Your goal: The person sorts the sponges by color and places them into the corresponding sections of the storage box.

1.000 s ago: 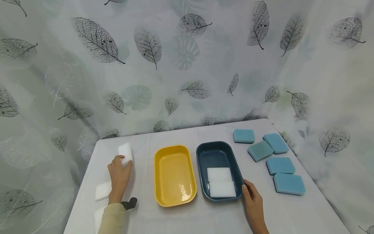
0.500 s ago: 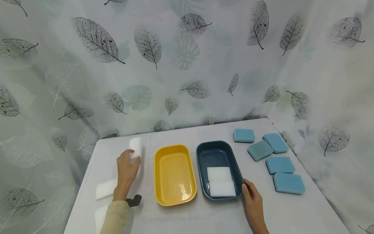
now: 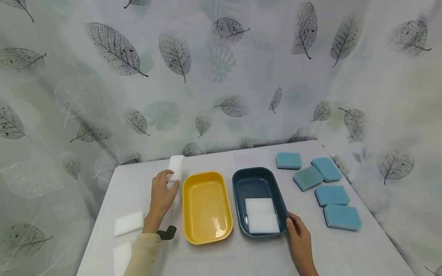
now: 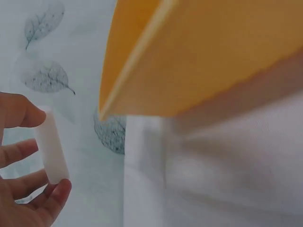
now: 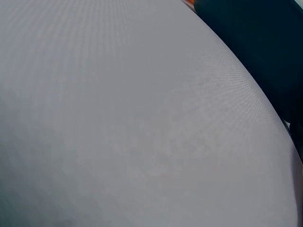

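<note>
My left hand (image 3: pixel 164 193) pinches a white sponge (image 3: pixel 176 168) between thumb and fingers, just left of the yellow tray's far corner. In the left wrist view the white sponge (image 4: pixel 51 149) is held clear of the cloth, beside the yellow tray (image 4: pixel 236 61). The yellow tray (image 3: pixel 207 207) has nothing in it. My right hand (image 3: pixel 299 235) grips the near right rim of the dark blue tray (image 3: pixel 253 183). Two white sponges (image 3: pixel 261 215) lie side by side in its near half. The right wrist view shows the dark blue tray's outer side (image 5: pixel 255 42), without the hand's grip.
Two more white sponges, a farther one (image 3: pixel 129 223) and a nearer one (image 3: pixel 121 257), lie at the table's left. Several blue sponges (image 3: pixel 332 196) are spread on the right. A leaf-printed curtain (image 3: pixel 193 96) hangs behind the white-covered table (image 3: pixel 241 257).
My left hand has carried the white sponge rightward and slightly away, from the table's left side to beside the yellow tray. The right hand and both trays have stayed in place.
</note>
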Demonstrator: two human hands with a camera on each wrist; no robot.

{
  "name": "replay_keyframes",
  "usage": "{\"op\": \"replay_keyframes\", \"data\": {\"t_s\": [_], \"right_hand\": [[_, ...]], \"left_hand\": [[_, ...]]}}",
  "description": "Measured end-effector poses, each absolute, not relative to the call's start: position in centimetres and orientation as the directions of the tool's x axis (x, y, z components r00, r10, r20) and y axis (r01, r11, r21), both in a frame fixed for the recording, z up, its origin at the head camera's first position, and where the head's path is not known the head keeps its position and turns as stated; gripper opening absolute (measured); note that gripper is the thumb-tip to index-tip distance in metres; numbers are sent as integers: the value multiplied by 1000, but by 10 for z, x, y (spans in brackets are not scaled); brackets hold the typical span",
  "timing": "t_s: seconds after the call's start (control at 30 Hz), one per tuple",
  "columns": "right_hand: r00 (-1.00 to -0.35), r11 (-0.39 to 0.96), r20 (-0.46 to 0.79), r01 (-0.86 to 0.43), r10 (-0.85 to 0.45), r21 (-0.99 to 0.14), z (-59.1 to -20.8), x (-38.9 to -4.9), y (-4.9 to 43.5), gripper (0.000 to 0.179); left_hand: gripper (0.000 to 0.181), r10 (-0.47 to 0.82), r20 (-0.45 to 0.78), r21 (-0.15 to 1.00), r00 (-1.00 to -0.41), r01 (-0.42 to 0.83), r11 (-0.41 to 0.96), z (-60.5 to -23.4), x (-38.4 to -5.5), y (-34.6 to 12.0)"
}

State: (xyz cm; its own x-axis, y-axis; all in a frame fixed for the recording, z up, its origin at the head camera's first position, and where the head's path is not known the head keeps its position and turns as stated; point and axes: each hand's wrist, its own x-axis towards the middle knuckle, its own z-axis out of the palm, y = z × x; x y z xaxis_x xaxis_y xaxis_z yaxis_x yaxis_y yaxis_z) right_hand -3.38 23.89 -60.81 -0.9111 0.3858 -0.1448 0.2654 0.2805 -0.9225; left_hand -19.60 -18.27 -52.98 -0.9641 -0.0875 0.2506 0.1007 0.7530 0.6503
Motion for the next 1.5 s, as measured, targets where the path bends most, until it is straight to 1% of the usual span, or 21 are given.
{"op": "replay_keyframes", "data": {"t_s": [0.13, 0.3, 0.43, 0.6, 0.8, 0.97, 1.03, 1.23, 1.5], "right_hand": [[-910, 273, -166, 283, 381, -920, -608, -32, 238, 61], [-906, 275, -188, 304, 379, -912, -608, -29, 238, 63], [-907, 279, -192, 308, 376, -910, -608, -27, 237, 63], [-910, 293, -174, 295, 377, -910, -608, -29, 238, 62], [-907, 302, -146, 279, 395, -912, -610, -33, 238, 60], [-904, 308, -129, 268, 407, -913, -611, -34, 238, 58], [-909, 308, -125, 261, 398, -915, -611, -34, 238, 58], [-912, 319, -121, 259, 393, -912, -608, -35, 239, 59], [-915, 320, -101, 237, 391, -917, -607, -34, 237, 55]], "left_hand": [[39, -9, 266, 639, -964, 169, 750, -525, -196, -169], [38, 110, 339, 599, -935, 304, 741, -522, -196, -152], [39, 189, 338, 584, -922, 363, 726, -519, -196, -139], [41, 280, 286, 587, -916, 399, 704, -513, -200, -124], [42, 381, 246, 602, -891, 449, 661, -504, -205, -105], [41, 457, 233, 557, -859, 503, 661, -500, -207, -89], [41, 478, 208, 543, -853, 507, 670, -498, -208, -82], [42, 532, 119, 560, -838, 500, 661, -494, -208, -63], [44, 589, 104, 552, -801, 539, 636, -498, -210, -35]]}}
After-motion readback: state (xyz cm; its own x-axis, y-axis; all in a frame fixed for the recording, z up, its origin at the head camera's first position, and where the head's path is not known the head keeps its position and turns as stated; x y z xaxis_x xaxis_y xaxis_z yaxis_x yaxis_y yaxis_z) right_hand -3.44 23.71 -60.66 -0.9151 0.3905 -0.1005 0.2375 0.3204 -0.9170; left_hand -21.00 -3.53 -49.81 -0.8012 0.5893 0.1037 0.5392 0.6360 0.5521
